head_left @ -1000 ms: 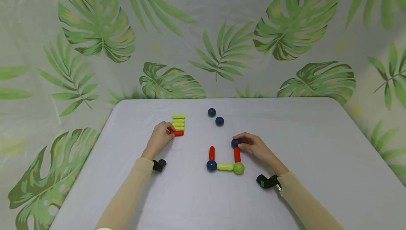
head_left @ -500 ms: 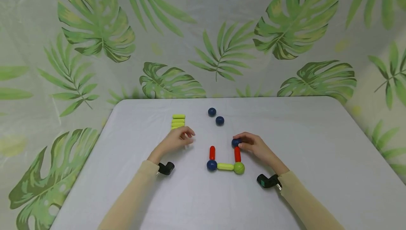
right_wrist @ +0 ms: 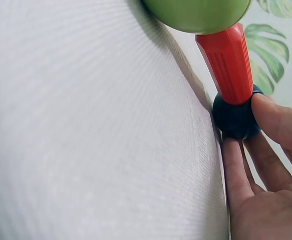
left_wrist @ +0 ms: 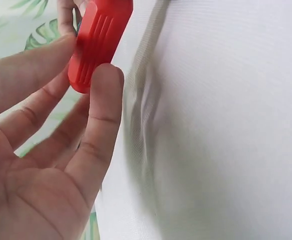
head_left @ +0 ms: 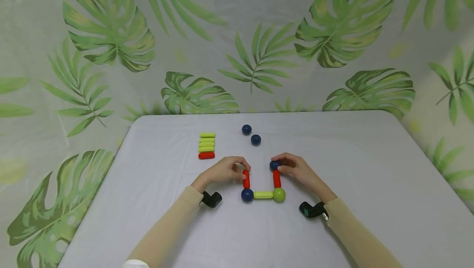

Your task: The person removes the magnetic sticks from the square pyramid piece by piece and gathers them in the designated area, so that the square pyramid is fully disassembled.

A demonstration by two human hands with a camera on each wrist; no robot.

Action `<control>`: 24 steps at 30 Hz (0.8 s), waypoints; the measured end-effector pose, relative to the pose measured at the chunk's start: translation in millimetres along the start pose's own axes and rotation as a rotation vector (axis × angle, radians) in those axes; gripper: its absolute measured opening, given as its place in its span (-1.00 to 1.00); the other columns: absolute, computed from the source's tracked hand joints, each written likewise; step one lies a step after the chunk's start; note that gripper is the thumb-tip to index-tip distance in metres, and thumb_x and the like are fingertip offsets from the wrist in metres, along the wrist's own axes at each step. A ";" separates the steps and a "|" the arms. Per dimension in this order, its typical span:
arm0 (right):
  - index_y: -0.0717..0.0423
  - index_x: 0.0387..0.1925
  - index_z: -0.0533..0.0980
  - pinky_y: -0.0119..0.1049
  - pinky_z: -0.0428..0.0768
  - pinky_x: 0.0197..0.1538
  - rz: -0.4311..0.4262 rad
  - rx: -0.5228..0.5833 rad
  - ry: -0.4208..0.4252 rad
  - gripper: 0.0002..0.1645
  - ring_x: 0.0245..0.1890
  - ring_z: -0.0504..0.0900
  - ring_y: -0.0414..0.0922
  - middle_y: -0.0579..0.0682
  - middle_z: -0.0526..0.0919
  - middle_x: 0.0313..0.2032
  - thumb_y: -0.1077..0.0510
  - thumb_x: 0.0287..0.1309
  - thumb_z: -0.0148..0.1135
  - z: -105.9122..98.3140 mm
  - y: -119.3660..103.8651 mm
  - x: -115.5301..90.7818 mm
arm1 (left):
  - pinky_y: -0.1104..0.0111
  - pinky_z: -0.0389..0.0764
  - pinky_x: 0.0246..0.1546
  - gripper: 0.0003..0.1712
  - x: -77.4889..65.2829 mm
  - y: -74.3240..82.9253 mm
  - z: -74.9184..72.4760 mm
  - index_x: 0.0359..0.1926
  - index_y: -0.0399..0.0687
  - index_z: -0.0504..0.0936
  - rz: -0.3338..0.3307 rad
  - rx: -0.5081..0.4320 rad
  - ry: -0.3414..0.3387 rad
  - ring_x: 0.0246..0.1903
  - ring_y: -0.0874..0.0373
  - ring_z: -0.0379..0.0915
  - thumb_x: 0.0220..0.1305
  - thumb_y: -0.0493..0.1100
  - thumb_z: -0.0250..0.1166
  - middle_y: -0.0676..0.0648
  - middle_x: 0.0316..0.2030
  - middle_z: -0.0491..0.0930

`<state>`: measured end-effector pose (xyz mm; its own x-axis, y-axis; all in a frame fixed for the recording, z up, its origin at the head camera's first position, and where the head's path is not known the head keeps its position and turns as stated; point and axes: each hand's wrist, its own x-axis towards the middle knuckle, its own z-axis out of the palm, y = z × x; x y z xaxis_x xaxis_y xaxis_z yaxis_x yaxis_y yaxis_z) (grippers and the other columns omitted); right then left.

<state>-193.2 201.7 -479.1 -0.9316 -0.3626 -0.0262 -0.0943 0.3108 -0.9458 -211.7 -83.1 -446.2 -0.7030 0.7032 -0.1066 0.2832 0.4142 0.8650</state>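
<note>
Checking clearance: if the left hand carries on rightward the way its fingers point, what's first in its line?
Likely the dark blue ball in the right hand; left hand already pinches the left red rod. Depth is unclear.

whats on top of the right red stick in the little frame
A dark blue ball sits on the far end of the right red stick, pinched by the right hand. Its fingers cover part of the ball.
</note>
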 end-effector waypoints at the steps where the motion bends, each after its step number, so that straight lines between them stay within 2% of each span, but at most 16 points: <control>1: 0.22 0.12 0.48 0.04 0.36 0.22 -0.001 0.000 -0.001 -0.62 0.15 0.42 0.10 0.18 0.49 0.13 0.26 0.28 0.16 -0.6 0.4 0.1 | 0.38 0.55 -0.34 -0.79 0.7 -0.1 -0.3 -0.12 -0.17 0.58 0.001 -0.008 -0.008 -0.39 0.13 0.53 0.20 -0.33 0.33 -0.03 -0.20 0.58; 4: 0.22 0.12 0.49 0.02 0.37 0.20 0.000 0.008 -0.004 -0.62 0.14 0.43 0.10 0.18 0.49 0.13 0.25 0.28 0.17 -1.9 1.2 0.2 | 0.38 0.56 -0.34 -0.81 2.4 -0.2 -0.2 -0.19 -0.15 0.57 0.022 0.008 0.007 -0.35 0.14 0.51 0.16 -0.34 0.35 -0.02 -0.21 0.57; 9: 0.22 0.12 0.49 0.00 0.38 0.19 0.001 0.011 -0.006 -0.62 0.14 0.43 0.10 0.18 0.48 0.14 0.25 0.28 0.17 -2.1 1.5 0.5 | 0.39 0.55 -0.35 -0.80 0.9 1.4 -0.1 -0.30 -0.06 0.58 0.048 0.118 0.143 -0.36 0.19 0.47 0.09 -0.33 0.41 0.06 -0.33 0.56; 10: 0.21 0.12 0.49 0.00 0.38 0.20 0.001 0.010 -0.004 -0.62 0.14 0.43 0.09 0.18 0.48 0.14 0.25 0.28 0.17 -1.9 1.6 0.5 | 0.39 0.55 -0.33 -0.81 -0.8 1.3 -1.1 -0.30 -0.05 0.58 0.050 0.122 0.174 -0.35 0.19 0.47 0.09 -0.33 0.42 0.07 -0.33 0.56; 13: 0.22 0.12 0.49 0.01 0.38 0.20 -0.002 0.009 -0.004 -0.62 0.14 0.43 0.09 0.18 0.48 0.14 0.25 0.28 0.17 -1.3 2.6 1.0 | 0.30 0.57 -0.20 -0.82 -10.7 -2.1 -8.8 -0.27 -0.10 0.60 0.036 0.054 0.258 -0.27 0.12 0.54 0.10 -0.35 0.40 -0.01 -0.27 0.60; 17: 0.22 0.12 0.48 0.01 0.36 0.21 -0.007 0.008 -0.007 -0.62 0.15 0.43 0.10 0.18 0.49 0.14 0.26 0.28 0.16 -0.6 2.6 0.7 | 0.26 0.57 -0.18 -0.81 -31.6 -15.8 -24.9 -0.23 -0.18 0.61 -0.033 -0.011 0.410 -0.24 0.06 0.57 0.11 -0.40 0.37 -0.10 -0.22 0.60; 21: 0.21 0.12 0.48 0.03 0.36 0.21 -0.010 0.004 -0.005 -0.63 0.15 0.43 0.10 0.18 0.49 0.14 0.26 0.29 0.16 -0.6 0.6 -0.2 | 0.33 0.53 -0.33 -0.81 -51.5 -29.8 -36.2 -0.28 -0.17 0.62 -0.158 0.042 0.585 -0.32 0.09 0.51 0.06 -0.39 0.40 -0.07 -0.31 0.60; 24: 0.21 0.12 0.49 0.02 0.36 0.21 -0.012 0.004 -0.004 -0.62 0.15 0.43 0.09 0.17 0.49 0.14 0.26 0.28 0.16 -0.6 -0.1 -0.2 | 0.36 0.50 -0.40 -0.82 -60.7 -35.4 -39.7 -0.31 -0.20 0.61 -0.228 0.075 0.655 -0.34 0.06 0.49 0.04 -0.41 0.41 -0.10 -0.33 0.60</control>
<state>-193.2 202.3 -478.8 -0.9291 -0.3695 -0.0156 -0.1044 0.3023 -0.9475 -204.9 -163.4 -450.8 -0.9923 0.1100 0.0567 0.1094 0.5658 0.8173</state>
